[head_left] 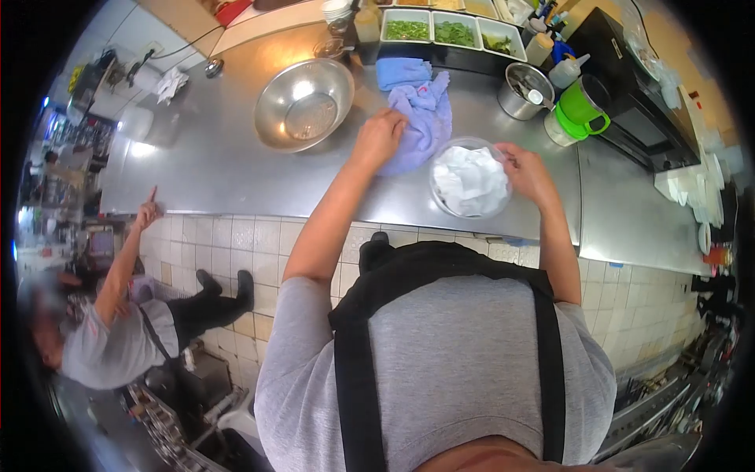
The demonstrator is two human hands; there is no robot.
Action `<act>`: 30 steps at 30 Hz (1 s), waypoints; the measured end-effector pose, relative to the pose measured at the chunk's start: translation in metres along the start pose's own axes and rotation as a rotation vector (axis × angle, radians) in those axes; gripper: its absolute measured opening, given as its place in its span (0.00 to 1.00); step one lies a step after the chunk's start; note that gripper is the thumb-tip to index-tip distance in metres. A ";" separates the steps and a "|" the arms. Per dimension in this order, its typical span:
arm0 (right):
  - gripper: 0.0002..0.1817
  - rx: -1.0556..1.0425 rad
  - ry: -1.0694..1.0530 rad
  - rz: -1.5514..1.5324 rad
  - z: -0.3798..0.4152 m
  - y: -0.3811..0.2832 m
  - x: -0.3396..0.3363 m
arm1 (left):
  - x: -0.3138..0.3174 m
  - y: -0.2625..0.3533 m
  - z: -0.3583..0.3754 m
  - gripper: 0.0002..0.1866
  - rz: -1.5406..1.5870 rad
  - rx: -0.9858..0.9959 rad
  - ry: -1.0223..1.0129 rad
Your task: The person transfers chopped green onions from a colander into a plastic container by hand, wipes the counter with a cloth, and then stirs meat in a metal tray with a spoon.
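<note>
On the steel counter, my left hand [382, 135] has its fingers closed on the left edge of a crumpled purple cloth [425, 118]. A folded blue cloth [403, 73] lies just beyond it. My right hand [525, 171] grips the right rim of a round clear container [440, 197], its fingers bent over the edge. White crumpled paper or cloth [470, 181] fills the container, which sits near the counter's front edge. To the left of my left hand stands a wide metal bowl [311, 114] with nothing visible in it.
Behind are trays of chopped greens [454, 33]. At the right stand a steel pot [525, 90], a green cup [583, 101] and a black microwave [637, 102]. Another person [130, 322] at the left points a finger at the counter's edge [181, 212].
</note>
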State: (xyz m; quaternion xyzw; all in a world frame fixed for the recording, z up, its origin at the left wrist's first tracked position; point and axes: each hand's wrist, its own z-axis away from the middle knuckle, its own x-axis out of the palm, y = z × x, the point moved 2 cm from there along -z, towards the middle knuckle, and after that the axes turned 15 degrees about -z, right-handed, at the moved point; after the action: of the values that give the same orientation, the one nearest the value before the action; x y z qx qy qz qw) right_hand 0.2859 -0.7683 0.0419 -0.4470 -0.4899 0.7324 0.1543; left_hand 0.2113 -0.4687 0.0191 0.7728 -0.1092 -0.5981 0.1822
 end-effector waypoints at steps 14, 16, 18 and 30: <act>0.19 0.428 0.757 -0.295 0.147 0.075 -0.063 | 0.090 0.069 0.044 0.12 0.529 0.915 -0.347; 0.18 0.486 0.847 -0.247 0.175 0.069 -0.066 | 0.056 0.103 0.057 0.12 0.730 0.795 -0.682; 0.18 0.511 0.913 -0.234 0.206 0.058 -0.065 | 0.030 0.098 0.037 0.13 0.803 0.747 -0.582; 0.18 0.526 1.186 -0.368 0.327 0.092 -0.106 | 0.037 0.013 0.018 0.23 -0.411 0.233 0.041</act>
State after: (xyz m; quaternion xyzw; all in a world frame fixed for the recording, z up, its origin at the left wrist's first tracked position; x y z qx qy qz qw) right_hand 0.1006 -1.0714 0.0555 -0.6305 -0.1955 0.4196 0.6231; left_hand 0.2040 -0.4975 -0.0123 0.8066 -0.0140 -0.5902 -0.0316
